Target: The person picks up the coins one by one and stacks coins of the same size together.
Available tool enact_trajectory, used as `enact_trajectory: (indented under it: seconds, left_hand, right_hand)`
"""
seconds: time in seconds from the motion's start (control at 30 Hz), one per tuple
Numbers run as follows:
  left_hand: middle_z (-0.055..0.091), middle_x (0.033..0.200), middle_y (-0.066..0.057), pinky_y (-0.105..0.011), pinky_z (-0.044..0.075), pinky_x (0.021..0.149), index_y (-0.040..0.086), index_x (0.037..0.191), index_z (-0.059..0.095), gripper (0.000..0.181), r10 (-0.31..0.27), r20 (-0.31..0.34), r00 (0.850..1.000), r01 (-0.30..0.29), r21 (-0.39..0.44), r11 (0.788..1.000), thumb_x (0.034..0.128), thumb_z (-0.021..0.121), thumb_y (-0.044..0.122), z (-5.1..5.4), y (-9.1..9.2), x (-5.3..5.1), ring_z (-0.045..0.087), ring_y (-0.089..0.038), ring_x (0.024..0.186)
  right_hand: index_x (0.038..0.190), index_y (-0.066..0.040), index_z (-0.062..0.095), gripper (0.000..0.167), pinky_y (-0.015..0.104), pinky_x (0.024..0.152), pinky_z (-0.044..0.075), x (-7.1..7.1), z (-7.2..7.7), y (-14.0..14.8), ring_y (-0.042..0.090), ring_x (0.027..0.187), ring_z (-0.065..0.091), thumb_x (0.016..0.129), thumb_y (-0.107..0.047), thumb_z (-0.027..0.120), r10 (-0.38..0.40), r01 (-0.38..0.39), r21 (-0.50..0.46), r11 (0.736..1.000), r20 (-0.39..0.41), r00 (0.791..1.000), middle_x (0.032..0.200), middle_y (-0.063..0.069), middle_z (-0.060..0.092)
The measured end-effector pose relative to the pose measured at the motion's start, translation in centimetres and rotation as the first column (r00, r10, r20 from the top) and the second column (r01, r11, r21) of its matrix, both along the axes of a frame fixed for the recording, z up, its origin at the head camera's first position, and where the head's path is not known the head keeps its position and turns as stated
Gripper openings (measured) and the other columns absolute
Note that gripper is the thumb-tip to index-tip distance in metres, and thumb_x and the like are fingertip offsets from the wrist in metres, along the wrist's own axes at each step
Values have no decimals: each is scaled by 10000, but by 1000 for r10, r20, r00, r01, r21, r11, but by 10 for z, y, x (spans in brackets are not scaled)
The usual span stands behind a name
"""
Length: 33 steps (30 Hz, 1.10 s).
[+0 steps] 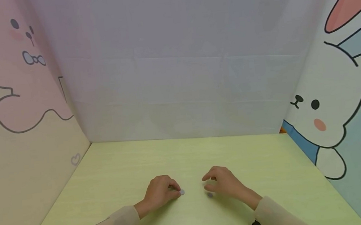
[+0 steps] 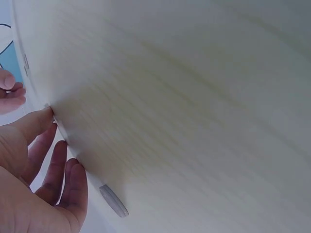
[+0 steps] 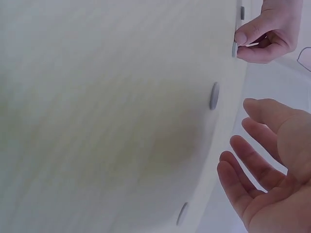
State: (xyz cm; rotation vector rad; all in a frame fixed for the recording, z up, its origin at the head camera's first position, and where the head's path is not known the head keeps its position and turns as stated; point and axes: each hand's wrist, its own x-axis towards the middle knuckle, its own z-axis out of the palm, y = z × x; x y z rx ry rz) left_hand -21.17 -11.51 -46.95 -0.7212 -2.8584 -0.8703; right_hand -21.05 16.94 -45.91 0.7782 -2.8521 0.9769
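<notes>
My left hand is low over the table, thumb and forefinger pinching the edge of a small pale grey round disc. The right wrist view shows that disc at the fingertips, against the table surface. My right hand hovers with bent, spread fingers and nothing between them. Just below its thumb lies a darker grey disc, flat on the table. From the right wrist, a grey disc shows near the fingers and a thinner-looking disc lower down. A ridged-edge grey disc rests near my left fingers.
The pale yellow-green table spreads around both hands. A whitish sheet stands along the back edge. Side panels with a pink cartoon figure and a white rabbit flank the table.
</notes>
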Motion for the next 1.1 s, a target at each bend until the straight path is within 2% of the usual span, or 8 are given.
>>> enact_trajectory:
  seconds: [0.33, 0.57, 0.7, 1.1]
  left_hand:
    - [709, 849, 127, -274, 493, 713, 232, 831, 849, 99, 12, 14, 1000, -12, 5, 1000, 814, 943, 259, 0, 0, 1, 634, -98, 817]
    - [712, 859, 118, -278, 491, 713, 235, 834, 849, 98, 15, 24, 1000, -15, 17, 1000, 821, 939, 272, 0, 0, 1, 634, -109, 819]
    - [718, 867, 123, -285, 503, 727, 241, 837, 849, 94, 18, 22, 1000, -18, 11, 1000, 825, 937, 275, 0, 0, 1, 644, -110, 831]
    - [714, 843, 114, -276, 496, 712, 232, 831, 851, 89, 11, 18, 1000, -11, 13, 1000, 822, 938, 246, 1, 2, 1, 644, -119, 814]
  right_hand:
    - [1101, -87, 821, 282, 268, 727, 472, 17, -10, 19, 151, 868, 579, 890, -264, 883, 5, -3, -32, 999, 63, 998, 1014, -2, 722]
    - [1057, -125, 829, 224, 286, 757, 504, 26, -15, 18, 134, 889, 600, 859, -207, 897, -8, 8, 3, 1000, 5, 1000, 992, -35, 704]
    - [1034, -164, 838, 203, 306, 781, 518, 28, -16, 16, 130, 912, 598, 851, -228, 900, -14, 15, 25, 1000, -21, 1000, 990, -55, 690]
    - [957, -201, 850, 71, 286, 762, 512, 28, -18, 13, 100, 881, 584, 900, -237, 872, -23, 24, 29, 999, -36, 999, 945, -103, 662]
